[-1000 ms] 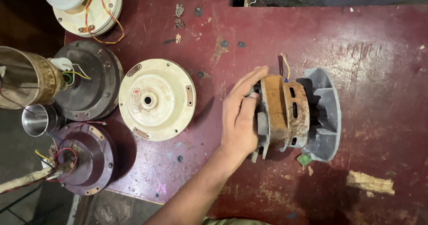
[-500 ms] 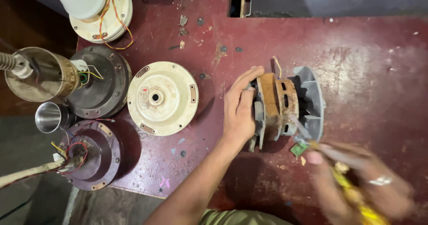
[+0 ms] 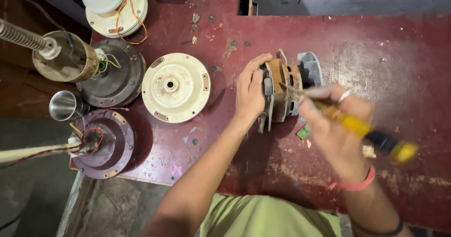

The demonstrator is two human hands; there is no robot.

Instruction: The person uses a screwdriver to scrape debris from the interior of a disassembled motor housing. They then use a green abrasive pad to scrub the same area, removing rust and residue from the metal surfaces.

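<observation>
On the dark red worktable (image 3: 399,58), near its middle, a rusty electric motor (image 3: 284,93) is lying on its side, with a pale grey end housing (image 3: 311,68) sitting on its far side. The motor's core is showing orange-brown rust, and a thin wire is sticking up from its top.

Containers: a small steel cup (image 3: 65,105) is standing at the table's left edge with its mouth facing the camera; whether anything is in it cannot be told. A brass-coloured cylinder (image 3: 63,58) is resting above it on a dark round motor cover (image 3: 120,77).

The left hand (image 3: 250,93) is pressing flat against the motor's near end plate, fingers curled over its top edge, steadying it. The right hand (image 3: 336,124) is closed around a yellow-handled screwdriver (image 3: 357,126), whose metal tip is touching the rusted core; the hand is blurred.

Just left of the motor, a cream round cover (image 3: 176,87) is lying flat, showing a small red sticker near its centre hole. A maroon round housing (image 3: 101,143) with coloured wires is sitting at the lower left, and a white cover (image 3: 117,11) with orange wires at the upper left. A small green scrap (image 3: 303,132) is lying just below the motor.
</observation>
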